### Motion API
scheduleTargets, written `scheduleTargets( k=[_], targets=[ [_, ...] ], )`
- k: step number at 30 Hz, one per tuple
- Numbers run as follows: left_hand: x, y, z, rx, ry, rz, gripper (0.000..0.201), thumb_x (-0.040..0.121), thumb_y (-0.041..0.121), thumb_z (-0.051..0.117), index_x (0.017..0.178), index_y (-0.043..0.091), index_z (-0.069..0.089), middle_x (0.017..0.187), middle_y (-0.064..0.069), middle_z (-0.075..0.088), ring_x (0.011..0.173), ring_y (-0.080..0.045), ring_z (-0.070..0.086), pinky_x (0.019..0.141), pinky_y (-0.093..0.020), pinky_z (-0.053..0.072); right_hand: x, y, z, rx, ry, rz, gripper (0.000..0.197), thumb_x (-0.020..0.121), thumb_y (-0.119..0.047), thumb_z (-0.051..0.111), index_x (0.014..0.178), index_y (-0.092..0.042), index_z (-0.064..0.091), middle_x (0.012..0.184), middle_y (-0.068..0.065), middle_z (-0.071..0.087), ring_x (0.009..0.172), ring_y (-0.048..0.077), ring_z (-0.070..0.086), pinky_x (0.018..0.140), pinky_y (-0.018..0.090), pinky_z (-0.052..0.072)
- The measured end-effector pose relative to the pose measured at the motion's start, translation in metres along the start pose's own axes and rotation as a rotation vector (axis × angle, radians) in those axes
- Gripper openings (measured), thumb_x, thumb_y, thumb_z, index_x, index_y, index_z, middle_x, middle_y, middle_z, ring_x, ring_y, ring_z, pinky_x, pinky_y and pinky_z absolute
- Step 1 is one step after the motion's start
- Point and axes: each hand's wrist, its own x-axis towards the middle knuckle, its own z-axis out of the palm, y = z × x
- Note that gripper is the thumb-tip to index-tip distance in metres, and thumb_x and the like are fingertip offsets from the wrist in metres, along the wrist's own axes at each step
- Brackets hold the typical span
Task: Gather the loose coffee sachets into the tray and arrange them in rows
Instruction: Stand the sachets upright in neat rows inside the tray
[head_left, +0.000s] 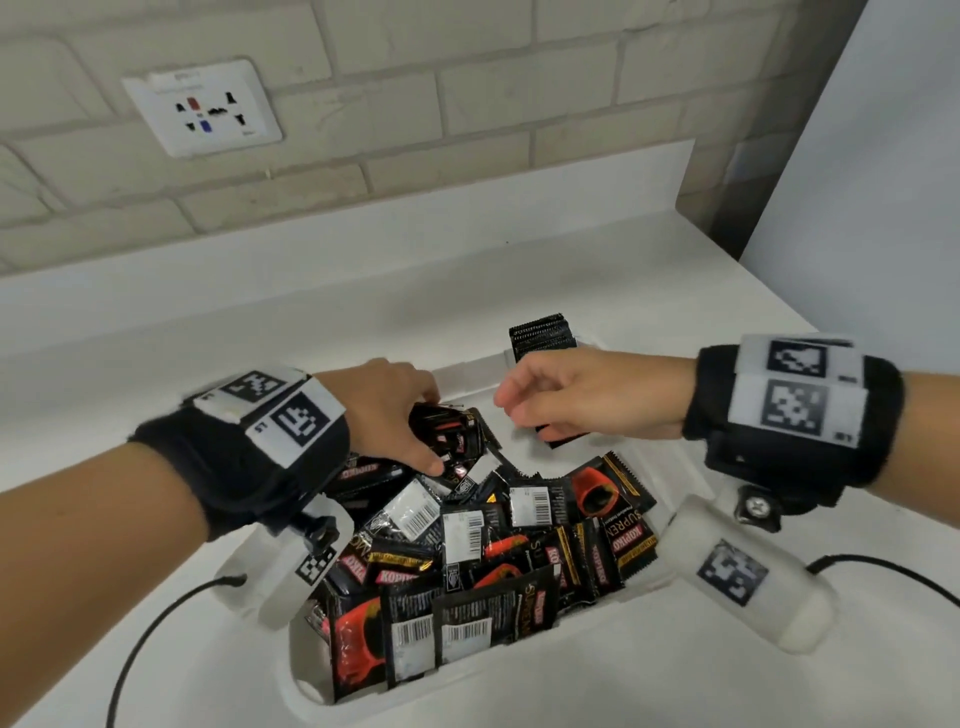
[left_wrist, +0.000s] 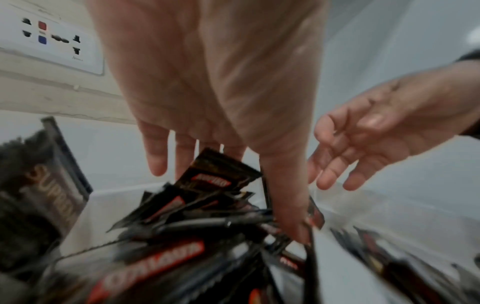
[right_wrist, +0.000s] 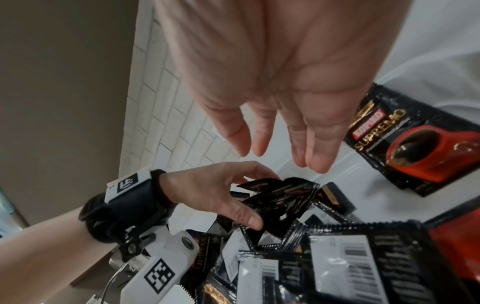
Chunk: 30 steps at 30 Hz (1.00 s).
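A white tray (head_left: 470, 370) on the counter holds a jumbled pile of black and red coffee sachets (head_left: 498, 540). My left hand (head_left: 434, 426) reaches into the pile's far left side and grips a small bundle of sachets (head_left: 449, 436) between fingers and thumb; the right wrist view shows the same bundle (right_wrist: 283, 197) in that hand (right_wrist: 259, 199). My right hand (head_left: 511, 410) hovers over the tray's far right part with relaxed fingers and holds nothing. Under it one sachet (right_wrist: 415, 144) lies flat, face up. A dark stack of sachets (head_left: 543, 338) stands at the far right corner.
The tray sits on a white counter (head_left: 260, 332) against a brick wall with a socket plate (head_left: 202, 106). A white panel (head_left: 857, 156) closes the right side. Black cables (head_left: 156, 634) trail from the wrist cameras across the counter near the front.
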Motion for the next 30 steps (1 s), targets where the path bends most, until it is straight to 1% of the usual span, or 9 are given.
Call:
scheduleTargets(
  k=[3, 5, 12, 16, 19, 22, 27, 29, 30],
  targets=[
    [0.004, -0.002, 0.008, -0.088, -0.028, 0.042, 0.072, 0.073, 0.045, 0.073, 0.130, 0.022, 0.037, 0.114, 0.008, 0.054, 0.104, -0.012, 0.052, 0.093, -0.029, 0.042, 0.008, -0.006, 0.005, 0.002, 0.009, 0.024, 0.011, 0.093, -0.017, 0.051, 0.100, -0.026, 0.052, 0.117, 0.003, 0.050, 0.106, 0.012, 0.050, 0.082, 0.016, 0.045],
    [0.008, -0.002, 0.011, -0.073, -0.012, 0.056, 0.072, 0.072, 0.044, 0.074, 0.128, 0.020, 0.038, 0.114, 0.006, 0.055, 0.103, -0.013, 0.054, 0.092, -0.029, 0.043, 0.008, -0.006, 0.005, 0.015, 0.013, 0.031, 0.012, 0.093, -0.018, 0.051, 0.099, -0.027, 0.051, 0.116, 0.001, 0.051, 0.106, 0.011, 0.051, 0.082, 0.016, 0.045],
    [0.021, 0.001, 0.018, 0.085, 0.090, 0.073, 0.046, 0.084, 0.037, 0.061, 0.121, 0.016, 0.043, 0.107, 0.000, 0.058, 0.089, -0.016, 0.055, 0.076, -0.028, 0.046, -0.007, 0.008, 0.000, 0.096, 0.026, 0.044, 0.015, 0.092, -0.015, 0.051, 0.100, -0.028, 0.052, 0.120, 0.002, 0.054, 0.112, 0.011, 0.053, 0.094, 0.024, 0.046],
    [0.023, 0.000, 0.019, 0.108, 0.130, 0.091, 0.039, 0.087, 0.033, 0.057, 0.120, 0.015, 0.045, 0.107, -0.002, 0.058, 0.088, -0.017, 0.055, 0.076, -0.029, 0.047, -0.019, 0.013, -0.005, 0.153, 0.050, 0.053, 0.017, 0.091, -0.016, 0.052, 0.102, -0.029, 0.052, 0.119, 0.000, 0.055, 0.110, 0.011, 0.054, 0.097, 0.028, 0.045],
    [0.026, -0.002, 0.021, 0.113, 0.135, 0.096, 0.039, 0.089, 0.033, 0.056, 0.122, 0.015, 0.044, 0.109, -0.003, 0.058, 0.091, -0.018, 0.057, 0.077, -0.029, 0.047, -0.029, 0.015, -0.012, 0.211, 0.095, 0.054, 0.018, 0.090, -0.015, 0.052, 0.105, -0.025, 0.053, 0.119, 0.007, 0.057, 0.111, 0.016, 0.057, 0.093, 0.027, 0.047],
    [0.029, -0.001, 0.020, 0.147, 0.147, 0.090, 0.032, 0.092, 0.024, 0.051, 0.121, 0.013, 0.045, 0.097, -0.002, 0.052, 0.082, -0.017, 0.052, 0.069, -0.027, 0.042, -0.038, 0.018, -0.019, 0.318, 0.163, 0.041, 0.018, 0.087, -0.015, 0.054, 0.103, -0.023, 0.056, 0.117, 0.006, 0.060, 0.107, 0.015, 0.058, 0.088, 0.025, 0.049],
    [0.029, -0.003, 0.013, 0.182, 0.190, 0.102, 0.026, 0.096, 0.015, 0.038, 0.121, 0.010, 0.047, 0.092, -0.001, 0.045, 0.079, -0.016, 0.049, 0.060, -0.022, 0.035, -0.052, 0.031, -0.028, 0.467, 0.235, -0.020, 0.036, 0.062, -0.026, 0.063, 0.097, -0.020, 0.059, 0.102, 0.001, 0.066, 0.093, 0.013, 0.061, 0.084, 0.027, 0.052],
    [0.026, -0.007, 0.007, 0.154, 0.200, 0.111, 0.026, 0.097, 0.014, 0.037, 0.120, 0.010, 0.048, 0.085, 0.001, 0.046, 0.076, -0.015, 0.049, 0.058, -0.022, 0.035, -0.056, 0.038, -0.030, 0.508, 0.237, -0.035, 0.049, 0.052, -0.034, 0.078, 0.096, -0.020, 0.063, 0.102, 0.003, 0.068, 0.095, 0.015, 0.063, 0.082, 0.027, 0.053],
    [0.023, -0.010, 0.004, 0.133, 0.215, 0.115, 0.026, 0.097, 0.014, 0.037, 0.119, 0.010, 0.049, 0.080, 0.003, 0.044, 0.072, -0.014, 0.048, 0.055, -0.021, 0.034, -0.058, 0.041, -0.032, 0.525, 0.237, -0.046, 0.060, 0.041, -0.040, 0.086, 0.095, -0.021, 0.065, 0.104, 0.005, 0.069, 0.095, 0.015, 0.064, 0.081, 0.027, 0.055]
  ],
)
